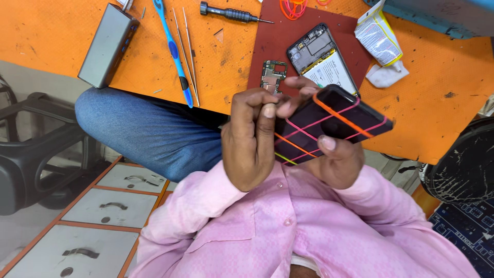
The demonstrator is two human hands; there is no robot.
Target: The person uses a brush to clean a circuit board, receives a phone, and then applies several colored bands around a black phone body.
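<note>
**Head view: banded phone held in both hands above the orange surface**

Hidden behind the left hand [252, 141]: the near end of the dark phone [334, 116], so its full length cannot be made out. Cut off at the top edge: a heap of loose orange rubber bands [293, 7], too tangled to count. Cropped at the right edge: a white pouch [378, 38] beside a crumpled white cloth [386, 74].

Left hand raised with its back to the camera, fingers [267, 110] curled and pinched shut at the phone's left edge; whether on the phone's rim or on a band, cannot tell. Right hand [337, 162] cupped under the phone from below, thumb pressed on its face, fingers closed around it. Phone tilted, clear of the surface [51, 31], in front of the pink shirt.

Across the phone: two orange strands, several crossing pink strands, one yellow-green strand.

On the surface: one dark red mat [267, 46], one opened phone [321, 59] with its battery showing, one small circuit board [272, 74], one screwdriver [231, 13], one blue-handled brush [175, 51], two thin metal probes [188, 51], one grey box [108, 44].
</note>
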